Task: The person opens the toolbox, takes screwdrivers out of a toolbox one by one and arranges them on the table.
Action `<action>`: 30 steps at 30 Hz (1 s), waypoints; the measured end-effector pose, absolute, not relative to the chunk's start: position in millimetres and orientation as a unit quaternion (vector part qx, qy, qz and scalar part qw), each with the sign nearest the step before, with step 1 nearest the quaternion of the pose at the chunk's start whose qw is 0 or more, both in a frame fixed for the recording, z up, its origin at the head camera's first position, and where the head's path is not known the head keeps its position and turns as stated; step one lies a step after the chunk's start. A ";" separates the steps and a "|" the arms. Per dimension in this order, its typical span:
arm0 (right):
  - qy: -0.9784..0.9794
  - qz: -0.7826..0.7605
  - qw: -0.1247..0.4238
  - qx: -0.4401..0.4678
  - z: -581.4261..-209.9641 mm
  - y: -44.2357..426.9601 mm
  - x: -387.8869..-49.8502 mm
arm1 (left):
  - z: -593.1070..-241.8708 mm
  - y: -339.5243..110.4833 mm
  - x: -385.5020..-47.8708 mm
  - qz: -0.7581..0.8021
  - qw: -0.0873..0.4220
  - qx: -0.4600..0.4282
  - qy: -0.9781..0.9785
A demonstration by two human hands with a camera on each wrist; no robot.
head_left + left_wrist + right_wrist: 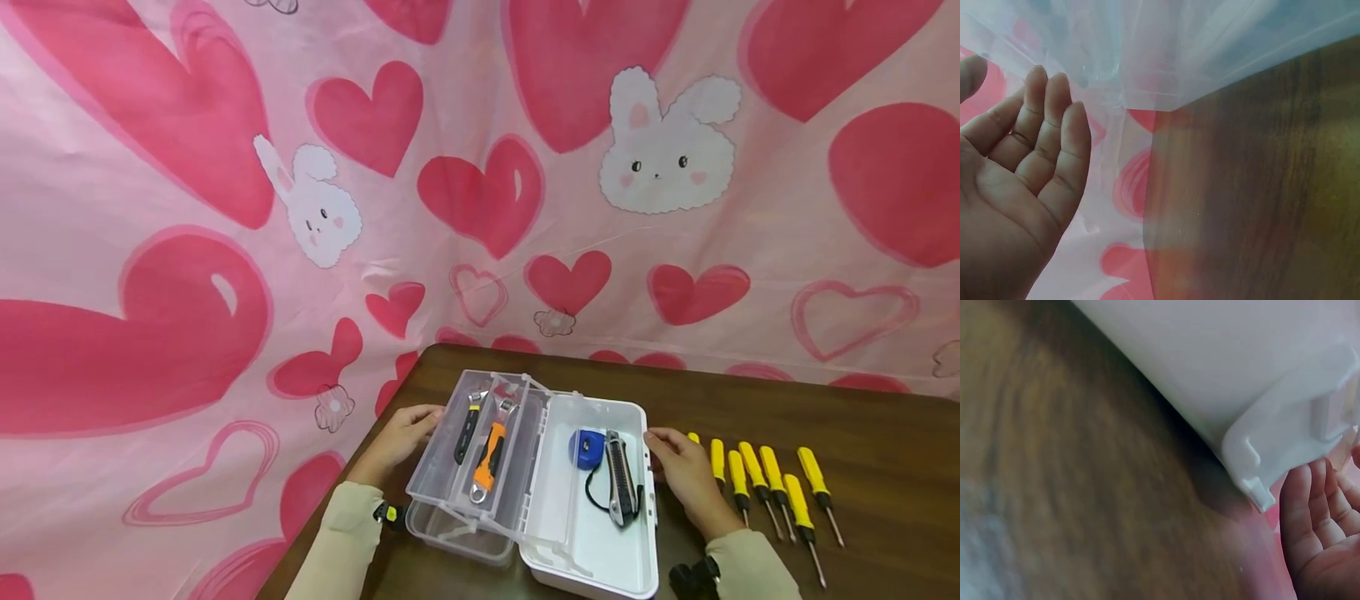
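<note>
An open toolbox has a white base (555, 517) and a clear lid (491, 543) swung out to the left. Above the lid sits a clear tray (431, 475) with a black adjustable wrench (467, 433) and an orange-handled one (491, 457). Inside the base lie a blue tape measure (588, 449) and a grey utility knife (619, 479) with a black strap. At the tray's left edge, the fingertips of my left hand (405, 437) touch or nearly touch the plastic, slightly bent. My right hand (686, 471) rests its fingertips at the base's right rim, fingers fairly straight.
Several yellow-handled screwdrivers (752, 464) lie on the brown wooden table (885, 450), to the right of my right hand. A pink cloth (480, 108) with hearts and rabbits hangs behind the table and along its left side.
</note>
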State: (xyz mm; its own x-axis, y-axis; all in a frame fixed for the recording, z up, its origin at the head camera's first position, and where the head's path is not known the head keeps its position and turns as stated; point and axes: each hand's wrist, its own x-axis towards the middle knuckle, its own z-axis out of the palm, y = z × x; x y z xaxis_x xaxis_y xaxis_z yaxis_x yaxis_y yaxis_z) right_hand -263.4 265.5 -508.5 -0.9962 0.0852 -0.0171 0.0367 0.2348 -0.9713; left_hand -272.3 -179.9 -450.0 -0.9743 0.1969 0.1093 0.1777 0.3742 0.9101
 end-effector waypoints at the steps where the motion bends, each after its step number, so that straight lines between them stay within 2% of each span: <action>1: -0.786 0.616 0.020 -0.041 -508.1 265.6 -263.1 | -450.8 -179.7 -272.3 0.547 0.010 0.109 0.830; 11: -0.775 0.630 0.015 -0.041 -508.8 265.0 -262.7 | -457.3 -183.9 -273.7 0.531 -0.017 0.087 0.842; 25: -0.776 0.630 0.013 -0.023 -504.2 264.4 -263.7 | -474.7 -193.6 -277.3 0.456 0.012 0.078 0.886; 30: -0.773 0.634 0.011 -0.024 -504.8 266.0 -262.3 | -479.9 -194.8 -276.3 0.444 0.038 0.068 0.892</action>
